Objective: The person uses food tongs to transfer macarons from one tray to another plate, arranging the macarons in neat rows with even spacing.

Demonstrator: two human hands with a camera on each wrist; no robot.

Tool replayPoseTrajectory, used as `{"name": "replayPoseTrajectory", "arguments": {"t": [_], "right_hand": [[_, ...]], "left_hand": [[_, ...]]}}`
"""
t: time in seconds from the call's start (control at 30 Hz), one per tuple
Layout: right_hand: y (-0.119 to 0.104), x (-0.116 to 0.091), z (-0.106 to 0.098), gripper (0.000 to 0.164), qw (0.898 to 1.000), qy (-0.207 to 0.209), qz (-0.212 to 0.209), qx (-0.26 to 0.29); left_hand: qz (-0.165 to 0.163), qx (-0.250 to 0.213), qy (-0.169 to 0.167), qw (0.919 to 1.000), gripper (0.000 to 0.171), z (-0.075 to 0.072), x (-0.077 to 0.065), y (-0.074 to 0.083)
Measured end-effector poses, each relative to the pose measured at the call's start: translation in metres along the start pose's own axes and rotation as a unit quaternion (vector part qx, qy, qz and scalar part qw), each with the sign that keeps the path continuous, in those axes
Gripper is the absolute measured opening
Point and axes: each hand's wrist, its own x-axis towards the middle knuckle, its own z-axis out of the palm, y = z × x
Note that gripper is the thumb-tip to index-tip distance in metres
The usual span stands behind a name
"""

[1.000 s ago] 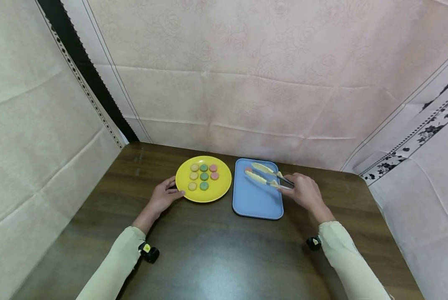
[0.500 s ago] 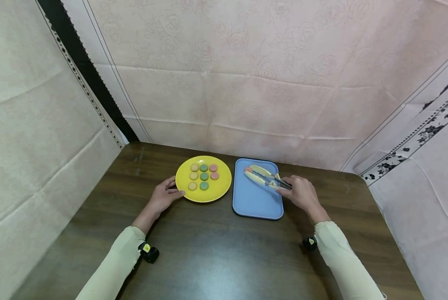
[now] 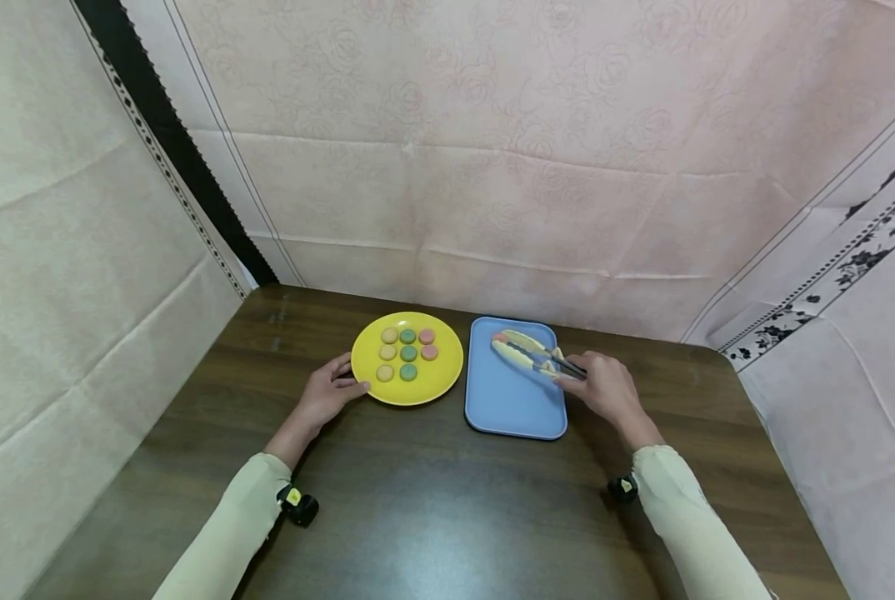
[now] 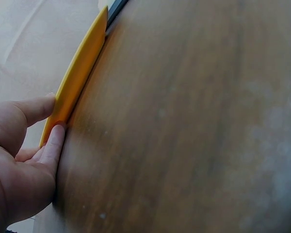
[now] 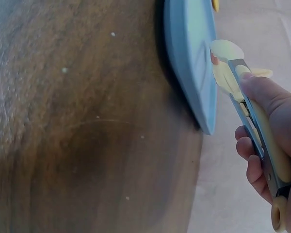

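My left hand [image 3: 331,390] pinches the near-left rim of the yellow plate [image 3: 436,383], as the left wrist view shows with the thumb on the rim and fingers below. On that plate lie yellow macarons [image 3: 387,352], green macarons [image 3: 408,353] and pink macarons [image 3: 428,352] in three columns. In my right hand [image 3: 607,385] is a pair of tongs [image 5: 267,141] with cream tips and metal arms, gripped between thumb and curled fingers. The tips reach over the far part of the blue tray [image 3: 513,412], around another pink macaron [image 3: 499,337], partly hidden by them.
Plate and tray stand side by side near the back edge of the dark wooden table [image 3: 417,500]. Right behind that edge hangs a pale patterned cloth [image 3: 492,208], with more cloth at the left and right sides.
The tongs' tips have drawn closer together around the pink macaron over the tray, and macaron and tips have shifted slightly right. My left hand and the plate stay practically still.
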Motion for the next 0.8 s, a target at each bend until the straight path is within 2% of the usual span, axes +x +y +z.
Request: {"name": "replayPoseTrajectory", "arguments": {"t": [0.37,0.8], "right_hand": [[-0.023,-0.01,-0.02,0.049,0.999,0.036,-0.036,-0.003],[-0.062,-0.011,-0.015,0.048,0.994,0.04,-0.098,0.007]], "left_hand": [[0.003,-0.001,0.002,1.0,0.077,0.0,0.001,-0.002],[0.001,-0.004,0.003,1.0,0.078,0.0,0.001,-0.002]]}}
